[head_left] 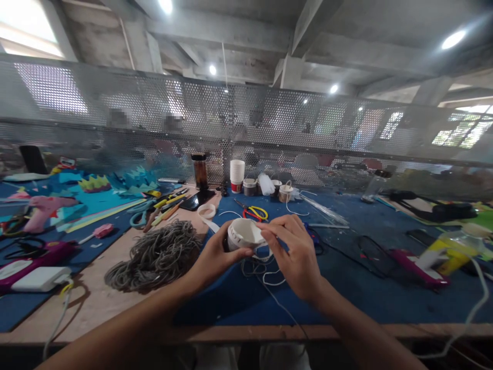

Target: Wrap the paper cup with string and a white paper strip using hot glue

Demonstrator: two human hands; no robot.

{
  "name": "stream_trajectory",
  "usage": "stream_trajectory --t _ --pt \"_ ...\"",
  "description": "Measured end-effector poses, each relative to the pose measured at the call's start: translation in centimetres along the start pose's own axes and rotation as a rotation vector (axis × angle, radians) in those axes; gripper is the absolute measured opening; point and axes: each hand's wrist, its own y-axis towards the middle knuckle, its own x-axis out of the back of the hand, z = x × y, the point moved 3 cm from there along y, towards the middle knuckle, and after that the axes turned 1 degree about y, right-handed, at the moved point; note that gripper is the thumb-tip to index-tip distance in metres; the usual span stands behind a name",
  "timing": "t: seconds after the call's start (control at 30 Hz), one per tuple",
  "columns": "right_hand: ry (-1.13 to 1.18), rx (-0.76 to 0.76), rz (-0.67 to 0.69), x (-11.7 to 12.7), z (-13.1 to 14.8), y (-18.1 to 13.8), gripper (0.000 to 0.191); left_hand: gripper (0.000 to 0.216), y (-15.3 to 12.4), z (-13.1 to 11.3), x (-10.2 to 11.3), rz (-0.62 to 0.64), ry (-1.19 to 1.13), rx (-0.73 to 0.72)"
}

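Note:
A white paper cup (239, 239) with dark lettering on its side is raised above the blue mat, its open top tilted toward me. My left hand (215, 251) is wrapped around the cup's left side, thumb along the front. At the cup's right rim, the thumb and forefinger of my right hand (295, 252) are pinched together; whether they grip the rim itself or a bit of cord is too small to tell. Loose white cord (271, 280) lies in loops on the mat beneath the hands. Behind the cup rest red-and-yellow-handled scissors (256, 212) and a roll of white tape (207, 211).
To the left lies a heap of grey yarn (159, 254). A stack of paper cups (237, 174) and a dark jar (200, 172) stand at the back before a perforated metal screen (262, 118). A pink glue gun (44, 208) is far left; a purple power strip (418, 267) is right.

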Motion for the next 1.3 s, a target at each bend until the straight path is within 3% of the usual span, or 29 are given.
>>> stream_trajectory --t 0.33,0.63,0.9,1.3 --pt "-0.084 0.139 0.089 0.1 -1.1 -1.3 0.017 0.050 0.2 0.2 -0.1 0.047 -0.130 0.119" --pt "0.043 0.067 0.120 -0.2 -1.6 -0.7 0.011 0.050 0.0 1.0 -0.3 0.119 -0.164 0.105" --pt "0.209 -0.050 -0.012 0.7 -2.3 -1.0 0.021 0.054 0.2 2.1 -0.2 0.136 -0.321 0.147" --pt "0.104 0.023 0.088 0.0 -2.4 -0.8 0.009 0.044 -0.2 1.4 -1.1 0.239 -0.524 0.282"
